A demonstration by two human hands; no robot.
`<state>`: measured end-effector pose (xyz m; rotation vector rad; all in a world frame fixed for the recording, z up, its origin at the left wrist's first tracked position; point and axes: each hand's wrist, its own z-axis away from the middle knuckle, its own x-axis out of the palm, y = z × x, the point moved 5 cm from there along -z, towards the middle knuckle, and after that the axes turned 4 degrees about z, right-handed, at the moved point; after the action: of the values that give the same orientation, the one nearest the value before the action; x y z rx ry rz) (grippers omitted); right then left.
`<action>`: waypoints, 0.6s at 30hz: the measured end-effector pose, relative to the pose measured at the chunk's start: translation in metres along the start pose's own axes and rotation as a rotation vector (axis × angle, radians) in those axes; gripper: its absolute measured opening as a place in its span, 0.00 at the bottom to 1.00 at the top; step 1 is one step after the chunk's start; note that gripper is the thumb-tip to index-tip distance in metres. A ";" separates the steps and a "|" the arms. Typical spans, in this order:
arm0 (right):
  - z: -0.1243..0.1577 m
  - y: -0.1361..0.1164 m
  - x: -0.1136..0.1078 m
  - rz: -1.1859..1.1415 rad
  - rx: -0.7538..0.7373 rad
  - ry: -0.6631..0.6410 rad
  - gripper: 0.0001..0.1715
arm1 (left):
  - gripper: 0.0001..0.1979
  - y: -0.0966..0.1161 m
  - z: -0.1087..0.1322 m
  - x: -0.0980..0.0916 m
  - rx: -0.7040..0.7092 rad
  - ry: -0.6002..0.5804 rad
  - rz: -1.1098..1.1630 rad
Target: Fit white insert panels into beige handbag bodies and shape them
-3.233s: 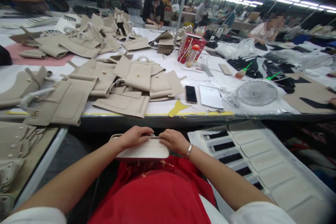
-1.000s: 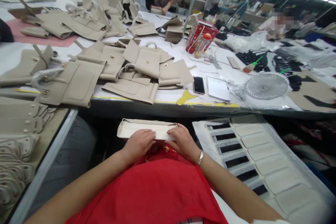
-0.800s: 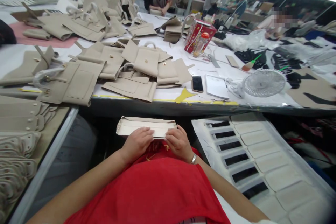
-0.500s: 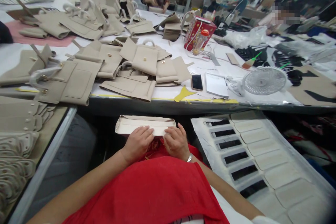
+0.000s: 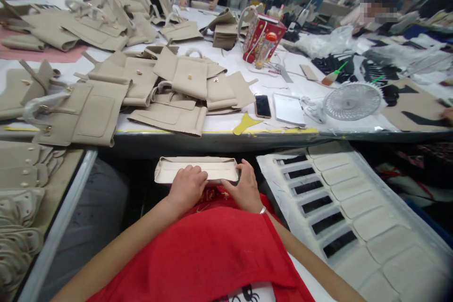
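On my lap, over a red garment, lies a long cream leather piece (image 5: 196, 169) with folded edges. My left hand (image 5: 187, 188) is curled with its fingers pressing the piece's near edge at the middle. The fingers of my right hand (image 5: 245, 188) wrap the piece's right end, thumb on top. Both hands hold it just below the table's front edge (image 5: 212, 140).
Beige bag panels (image 5: 166, 118) cover the table; a phone (image 5: 262, 105), a white pad (image 5: 289, 109) and a small fan (image 5: 352, 101) lie to the right. A tray of cream pads (image 5: 339, 198) sits at my right, stacked straps (image 5: 21, 174) at my left. Other people work beyond.
The cream piece was turned over from smooth side up to folded side up. My right hand slid from the near edge to the right end; the view dipped slightly.
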<state>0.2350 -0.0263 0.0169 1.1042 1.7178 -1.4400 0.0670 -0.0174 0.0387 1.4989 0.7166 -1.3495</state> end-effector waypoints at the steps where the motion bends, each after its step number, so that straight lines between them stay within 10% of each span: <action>1: -0.001 0.007 0.002 -0.019 0.073 -0.035 0.36 | 0.08 -0.004 -0.002 0.000 -0.018 -0.037 0.051; 10: 0.013 0.005 0.032 -0.397 0.459 -0.853 0.34 | 0.04 -0.016 -0.013 0.002 -0.041 -0.147 0.170; 18: 0.018 -0.030 0.050 -0.885 0.740 -0.862 0.25 | 0.07 -0.020 -0.010 0.001 -0.038 -0.116 0.107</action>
<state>0.1846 -0.0350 -0.0168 -0.1676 1.0169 -2.6872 0.0536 -0.0009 0.0319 1.3973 0.5772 -1.3226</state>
